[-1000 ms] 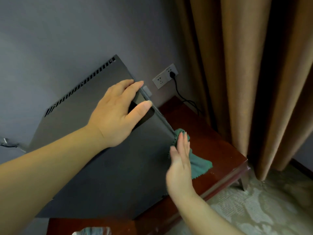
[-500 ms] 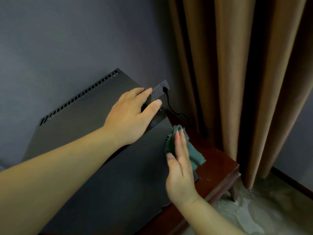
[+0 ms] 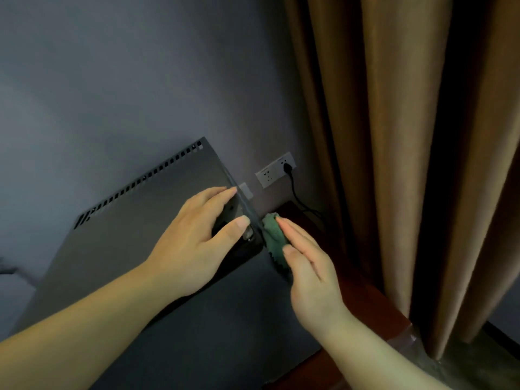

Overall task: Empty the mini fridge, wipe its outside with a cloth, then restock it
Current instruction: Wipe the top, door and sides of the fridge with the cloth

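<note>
The dark grey mini fridge (image 3: 135, 235) fills the lower left, seen from above, with a row of vent slots along its back edge. My left hand (image 3: 197, 237) rests flat on its top near the right edge, fingers straight. My right hand (image 3: 306, 268) presses a green cloth (image 3: 273, 233) with straight fingers against the fridge's right side, near its upper back corner. Most of the cloth is hidden under the hand.
The fridge stands on a reddish wooden table (image 3: 363, 302) against a grey wall. A wall socket (image 3: 274, 170) holds a black plug whose cable (image 3: 298, 198) runs down behind the table. Brown curtains (image 3: 408, 150) hang close on the right.
My right hand has slid the cloth up and back along the fridge's right side. My left hand stays on the top by the right edge. The view has tilted upward.
</note>
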{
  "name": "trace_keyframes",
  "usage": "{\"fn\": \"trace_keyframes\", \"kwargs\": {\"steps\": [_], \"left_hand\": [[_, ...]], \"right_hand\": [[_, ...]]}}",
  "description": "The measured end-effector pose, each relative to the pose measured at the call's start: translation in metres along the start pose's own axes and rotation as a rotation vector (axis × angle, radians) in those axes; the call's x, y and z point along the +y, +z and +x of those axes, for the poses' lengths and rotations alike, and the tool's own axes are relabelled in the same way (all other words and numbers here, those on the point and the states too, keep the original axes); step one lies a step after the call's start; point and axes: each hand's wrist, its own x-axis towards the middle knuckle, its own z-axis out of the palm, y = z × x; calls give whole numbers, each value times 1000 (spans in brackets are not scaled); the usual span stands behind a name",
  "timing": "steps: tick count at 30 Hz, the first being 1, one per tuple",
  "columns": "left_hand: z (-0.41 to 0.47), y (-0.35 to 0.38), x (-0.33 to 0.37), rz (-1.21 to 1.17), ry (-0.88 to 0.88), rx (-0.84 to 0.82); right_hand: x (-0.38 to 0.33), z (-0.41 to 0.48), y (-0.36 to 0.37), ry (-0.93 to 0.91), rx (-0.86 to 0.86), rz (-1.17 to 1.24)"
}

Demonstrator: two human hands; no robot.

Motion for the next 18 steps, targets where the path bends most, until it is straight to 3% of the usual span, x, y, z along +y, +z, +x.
{"fn": "trace_keyframes", "kwargs": {"steps": [7,14,18], "left_hand": [[20,-3,6,-32,-166,64],[30,7,12,119,-239,72],[28,6,13,139,-249,77]], "right_hand": [[-17,55,-19,5,-217,18],[-1,57,-18,-12,-487,-67],[12,57,-17,-43,-500,-138]]}}
